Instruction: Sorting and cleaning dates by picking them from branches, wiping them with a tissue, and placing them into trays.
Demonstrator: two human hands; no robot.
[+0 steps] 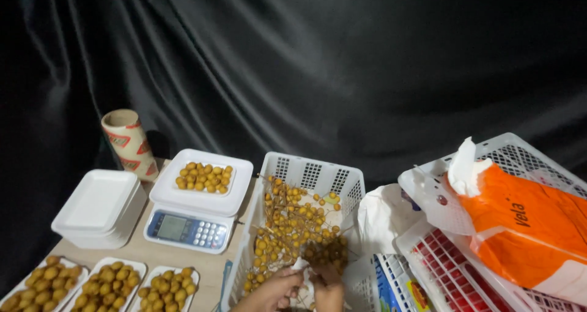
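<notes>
Your left hand and right hand meet at the near end of the white slotted basket, both curled around a branch cluster of small yellow-brown fruit; the fingers are bent in on the stems, though how firmly each one grips you cannot tell, as the lower edge cuts them off. The fruit fills that basket from your hands to its far wall.

Along the tabletop's near edge, left of your hands, lie three white trays of picked fruit. Behind them a weighing scale carries another tray of fruit, with a stack of empty foam trays to its left. Toward the far left corner a cardboard roll stands upright. To your right, an orange bag rests in white crates.
</notes>
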